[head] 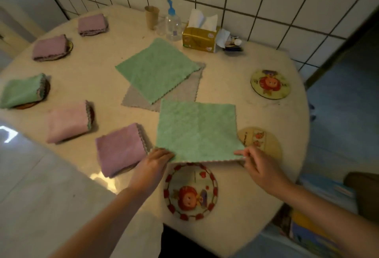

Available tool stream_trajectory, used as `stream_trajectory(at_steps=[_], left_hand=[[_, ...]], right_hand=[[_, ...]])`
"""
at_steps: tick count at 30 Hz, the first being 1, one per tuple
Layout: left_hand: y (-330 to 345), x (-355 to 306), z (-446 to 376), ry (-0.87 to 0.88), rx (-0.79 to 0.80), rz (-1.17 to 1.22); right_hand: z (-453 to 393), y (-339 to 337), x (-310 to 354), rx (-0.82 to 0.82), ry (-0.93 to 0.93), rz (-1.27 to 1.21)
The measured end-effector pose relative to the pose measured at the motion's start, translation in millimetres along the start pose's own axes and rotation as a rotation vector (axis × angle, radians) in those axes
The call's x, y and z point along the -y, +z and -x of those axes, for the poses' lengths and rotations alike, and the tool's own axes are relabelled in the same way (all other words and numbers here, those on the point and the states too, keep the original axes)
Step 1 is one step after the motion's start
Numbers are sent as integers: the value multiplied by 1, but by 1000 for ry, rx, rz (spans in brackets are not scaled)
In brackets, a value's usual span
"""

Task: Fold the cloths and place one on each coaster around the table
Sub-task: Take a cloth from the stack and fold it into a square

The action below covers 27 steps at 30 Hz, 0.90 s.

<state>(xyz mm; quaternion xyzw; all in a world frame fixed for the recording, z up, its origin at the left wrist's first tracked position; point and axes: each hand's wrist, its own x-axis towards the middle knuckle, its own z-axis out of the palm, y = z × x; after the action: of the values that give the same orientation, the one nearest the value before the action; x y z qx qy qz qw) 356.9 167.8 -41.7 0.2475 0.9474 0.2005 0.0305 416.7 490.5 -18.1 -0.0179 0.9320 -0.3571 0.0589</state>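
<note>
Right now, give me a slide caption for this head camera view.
Both hands pinch a flat green cloth's near corners; five folded cloths sit on coasters.

Looked like somebody's home dining corner: a round pale table (235, 114) pushed against a white tiled wall (266, 1), with a tissue box (200, 38), a pump bottle (173, 24), a paper cup (151, 16) and cartoon coasters (270, 84).

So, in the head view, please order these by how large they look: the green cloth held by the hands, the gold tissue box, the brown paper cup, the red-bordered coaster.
1. green cloth
2. red-bordered coaster, although it lies nearest the camera, which enlarges it
3. gold tissue box
4. brown paper cup
</note>
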Motion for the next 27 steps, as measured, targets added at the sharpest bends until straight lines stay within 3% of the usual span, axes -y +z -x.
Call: stream_trajectory(at_steps=[5,10,15,20,27], left_hand=[[25,-32,62,54,91,-81],[27,-38,89,68,204,9],[11,-34,74,-315,191,343],[2,-29,31,-645,-26,688],[21,-18,-32,-889,-101,728]], right_hand=[[67,6,-27,142,29,154],[86,6,-37,261,28,86],[67,0,-34,99,158,-96],[25,-8,-30,-137,224,-209],[-43,-5,-43,-238,334,-151]])
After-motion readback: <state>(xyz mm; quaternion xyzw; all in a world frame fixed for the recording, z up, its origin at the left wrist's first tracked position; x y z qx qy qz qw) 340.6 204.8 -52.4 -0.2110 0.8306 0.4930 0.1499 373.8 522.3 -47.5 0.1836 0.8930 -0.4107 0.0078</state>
